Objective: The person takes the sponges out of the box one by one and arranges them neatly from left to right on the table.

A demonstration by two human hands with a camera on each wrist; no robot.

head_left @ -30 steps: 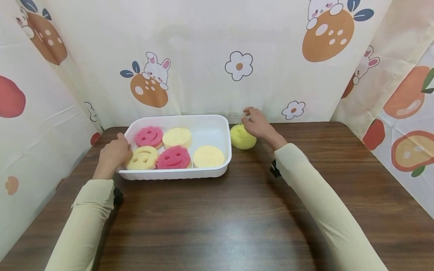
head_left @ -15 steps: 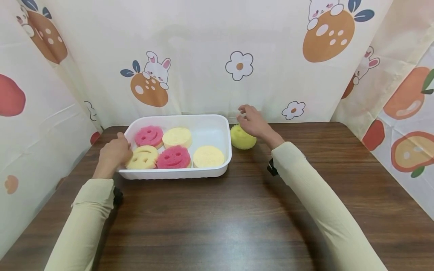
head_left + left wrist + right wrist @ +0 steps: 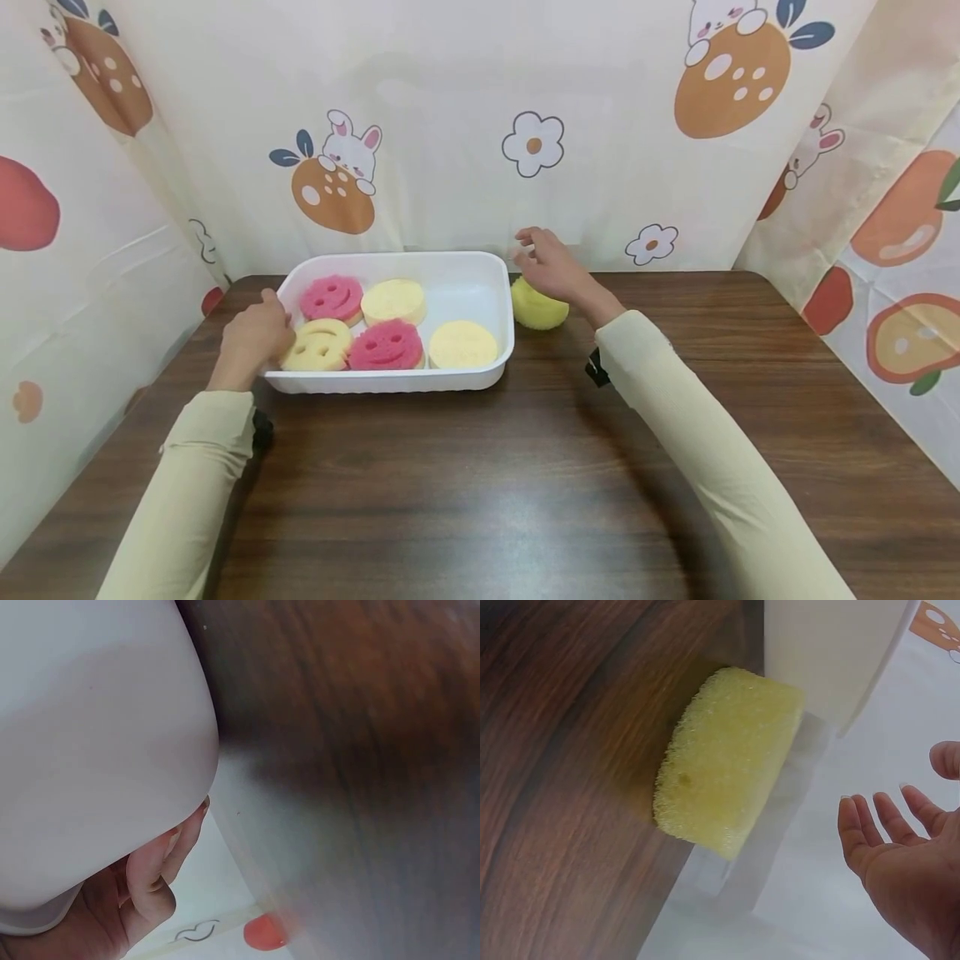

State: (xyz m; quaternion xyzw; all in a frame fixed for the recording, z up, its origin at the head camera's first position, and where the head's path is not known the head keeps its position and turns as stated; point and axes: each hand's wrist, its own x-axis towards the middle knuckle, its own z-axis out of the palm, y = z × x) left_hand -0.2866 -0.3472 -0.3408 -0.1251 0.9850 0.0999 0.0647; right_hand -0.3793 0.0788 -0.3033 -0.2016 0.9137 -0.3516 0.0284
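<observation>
A white plastic tray [image 3: 450,379] stands near the back of the table, holding several round sponges. Two are pink smiley-face sponges [image 3: 386,345]; the others are pale yellow, one with a smiley face [image 3: 317,346]. My left hand [image 3: 255,337] grips the tray's left end, and in the left wrist view its fingers [image 3: 150,866] curl against the outer wall. Just right of the tray sits a bright yellow scrub sponge [image 3: 727,761], partly hidden in the head view by my right hand [image 3: 553,265]. That hand hovers above it, fingers apart and loosely bent, holding nothing.
The dark wood table [image 3: 450,483] ends at a patterned cloth backdrop [image 3: 450,167] right behind the tray. More printed cloth [image 3: 900,275] closes off the right side, and likewise the left.
My right hand has drifted slightly left and back toward the tray, covering more of the yellow sponge. The left hand keeps its grip on the tray, which stays in place.
</observation>
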